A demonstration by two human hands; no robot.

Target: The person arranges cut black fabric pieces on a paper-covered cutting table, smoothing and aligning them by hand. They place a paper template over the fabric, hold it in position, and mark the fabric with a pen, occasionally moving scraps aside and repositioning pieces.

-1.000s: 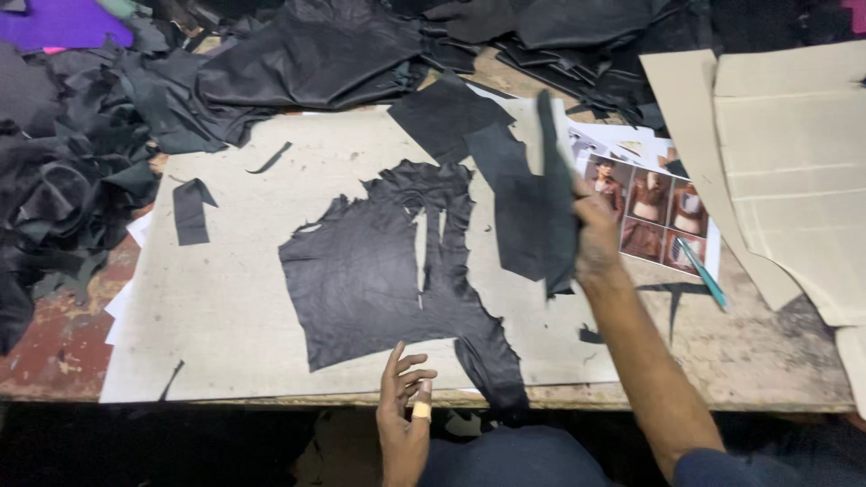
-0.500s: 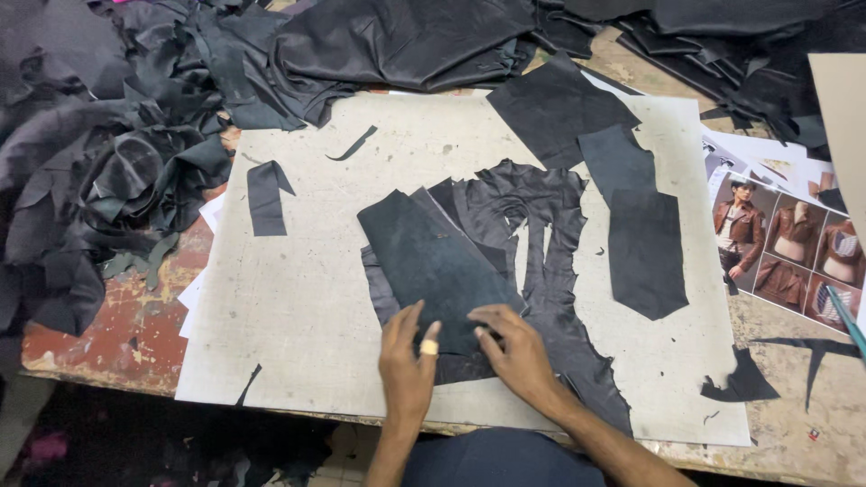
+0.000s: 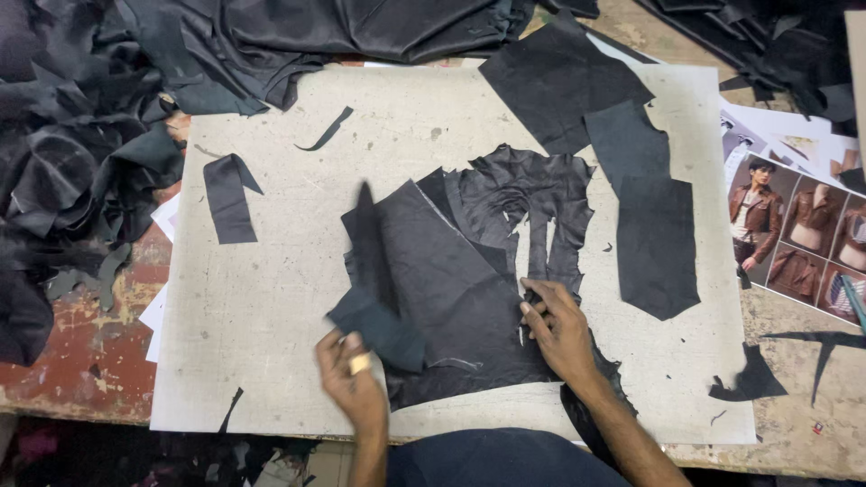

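A large ragged black leather hide (image 3: 532, 203) lies on a pale cutting board (image 3: 271, 271). A smoother black leather piece (image 3: 451, 280) lies on top of it. My left hand (image 3: 352, 374) grips that piece by its near left corner and lifts the corner up, so it stands folded above the board. My right hand (image 3: 555, 325) presses flat on the piece's right side, fingers spread, at the hide's cut edge. A long cut black panel (image 3: 654, 234) lies to the right on the board.
Heaps of black leather (image 3: 81, 171) crowd the left and far edges. A small black strip (image 3: 227, 197) and a thin curved offcut (image 3: 327, 131) lie on the board's left. A sheet of jacket photos (image 3: 794, 239) lies at the right. The table's near edge is worn red.
My right hand laid the long black panel down at the right and came to the hide. A smoother piece now lies over the hide, and my left hand has lifted its corner.
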